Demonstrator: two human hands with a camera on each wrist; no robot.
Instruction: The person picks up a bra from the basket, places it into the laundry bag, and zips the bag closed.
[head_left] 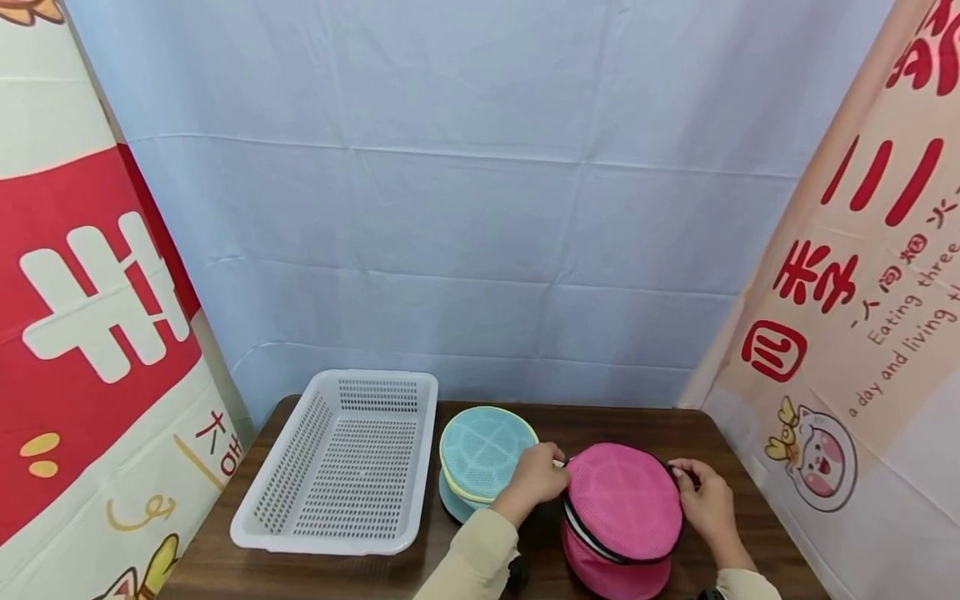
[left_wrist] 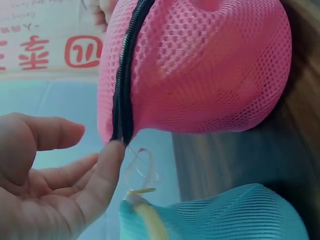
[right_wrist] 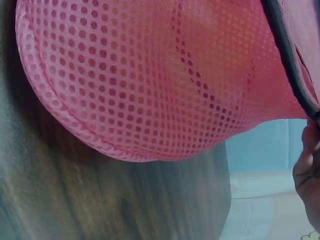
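A round pink mesh laundry bag with a black zipper rim stands on the table between the two hands. In the left wrist view, a fingertip of my left hand touches the end of its black zipper, the thumb held apart from it. A thin clear loop hangs below that fingertip. My right hand pinches the rim on the opposite side; in the right wrist view only its fingers show at the edge. A light-blue mesh bag with yellow trim sits left of the pink one.
A white perforated plastic basket stands at the left of the dark wooden table. A pale blue cloth hangs behind the table, and printed cloths hang at both sides.
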